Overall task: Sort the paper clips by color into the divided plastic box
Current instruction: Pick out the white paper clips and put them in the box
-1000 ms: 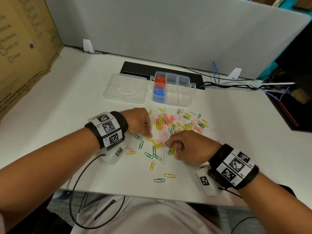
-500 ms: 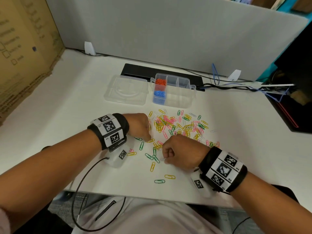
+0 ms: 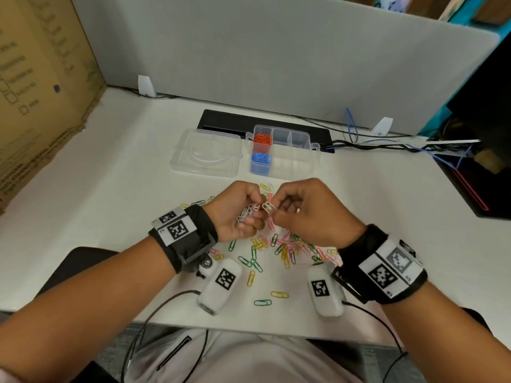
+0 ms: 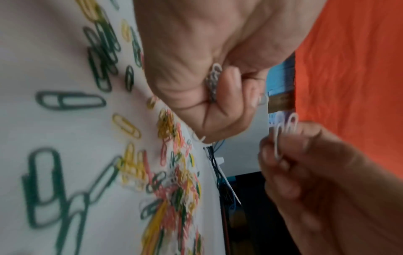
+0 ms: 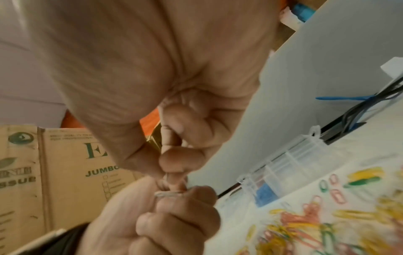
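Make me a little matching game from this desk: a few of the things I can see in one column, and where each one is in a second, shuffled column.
Things:
1. orange clips
2. blue clips
3. white clips
4. box lid

Places:
A. held in the left hand
B. flat on the desk, left of the divided box
C. far left compartment
D. near left compartment

Pairs: 1-C, 2-D, 3-A, 4-B

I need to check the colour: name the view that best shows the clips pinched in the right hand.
Left wrist: the white clips stand sharp between the right hand's fingertips. Head view shows them small; right wrist view shows only a blurred sliver.
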